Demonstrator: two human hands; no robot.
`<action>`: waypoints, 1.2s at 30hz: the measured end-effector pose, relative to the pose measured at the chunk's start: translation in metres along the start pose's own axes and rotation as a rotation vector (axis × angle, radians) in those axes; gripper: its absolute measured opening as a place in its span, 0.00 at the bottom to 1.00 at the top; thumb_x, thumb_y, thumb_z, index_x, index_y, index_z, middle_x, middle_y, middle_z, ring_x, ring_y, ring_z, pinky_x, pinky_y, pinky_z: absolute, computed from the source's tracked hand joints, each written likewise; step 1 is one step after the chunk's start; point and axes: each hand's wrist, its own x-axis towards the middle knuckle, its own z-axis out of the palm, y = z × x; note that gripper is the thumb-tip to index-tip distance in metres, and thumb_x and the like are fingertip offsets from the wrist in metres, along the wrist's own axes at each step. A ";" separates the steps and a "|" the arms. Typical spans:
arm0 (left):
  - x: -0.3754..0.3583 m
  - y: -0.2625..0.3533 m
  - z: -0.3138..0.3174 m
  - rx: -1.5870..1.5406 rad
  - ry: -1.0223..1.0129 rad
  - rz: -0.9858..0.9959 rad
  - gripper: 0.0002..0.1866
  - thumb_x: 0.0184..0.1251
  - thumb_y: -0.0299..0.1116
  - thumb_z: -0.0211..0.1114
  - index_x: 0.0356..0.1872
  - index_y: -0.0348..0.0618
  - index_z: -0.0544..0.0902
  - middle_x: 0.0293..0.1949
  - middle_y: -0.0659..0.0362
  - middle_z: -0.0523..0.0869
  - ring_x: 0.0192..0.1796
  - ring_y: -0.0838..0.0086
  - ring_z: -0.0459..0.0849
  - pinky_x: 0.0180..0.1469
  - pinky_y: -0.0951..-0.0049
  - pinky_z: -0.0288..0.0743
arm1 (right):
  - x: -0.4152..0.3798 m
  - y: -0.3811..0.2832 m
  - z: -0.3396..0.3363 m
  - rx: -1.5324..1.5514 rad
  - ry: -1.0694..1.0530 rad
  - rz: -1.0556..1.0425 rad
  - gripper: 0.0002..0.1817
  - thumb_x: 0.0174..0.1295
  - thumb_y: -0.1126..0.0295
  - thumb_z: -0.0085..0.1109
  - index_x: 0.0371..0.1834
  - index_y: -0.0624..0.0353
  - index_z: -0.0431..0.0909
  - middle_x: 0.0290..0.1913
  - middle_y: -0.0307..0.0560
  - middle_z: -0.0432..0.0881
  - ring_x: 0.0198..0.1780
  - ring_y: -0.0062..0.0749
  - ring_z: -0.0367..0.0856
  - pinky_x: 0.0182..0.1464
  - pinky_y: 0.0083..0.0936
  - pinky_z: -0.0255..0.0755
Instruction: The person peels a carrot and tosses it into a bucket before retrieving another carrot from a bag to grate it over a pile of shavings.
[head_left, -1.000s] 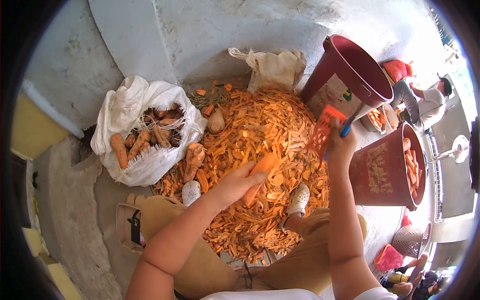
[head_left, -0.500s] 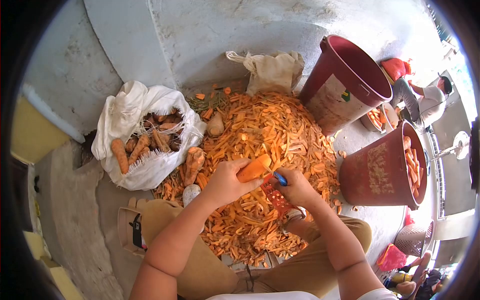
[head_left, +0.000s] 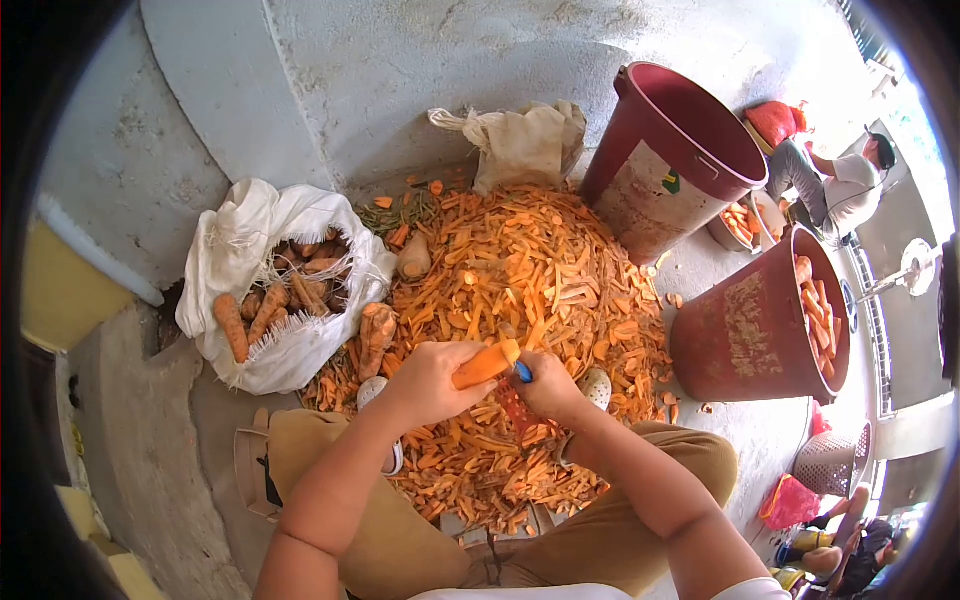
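My left hand (head_left: pixel 432 383) grips a peeled orange carrot (head_left: pixel 486 364), held level over a big heap of carrot peelings (head_left: pixel 520 290) on the ground. My right hand (head_left: pixel 550 386) holds a peeler with a blue handle (head_left: pixel 522 372) and a red-orange blade frame, pressed against the carrot's right end. Both hands meet above my knees, in tan trousers.
A white sack (head_left: pixel 262 285) of unpeeled carrots lies at left. Two dark red buckets stand at right: an empty-looking one (head_left: pixel 680 160) and one (head_left: pixel 760 330) holding peeled carrots. A cloth bag (head_left: pixel 520 145) sits behind the heap. Another person (head_left: pixel 835 190) crouches at far right.
My right hand came down from up near the buckets with the peeler and now sits against the carrot. The carrot in my left hand has tilted level.
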 end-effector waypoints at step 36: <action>0.013 -0.027 0.008 -0.187 0.293 -0.391 0.12 0.42 0.28 0.59 0.32 0.36 0.75 0.23 0.56 0.78 0.25 0.73 0.76 0.29 0.75 0.67 | -0.024 -0.066 -0.019 -0.257 0.161 -0.208 0.07 0.50 0.70 0.49 0.27 0.64 0.69 0.18 0.55 0.70 0.21 0.43 0.69 0.26 0.32 0.62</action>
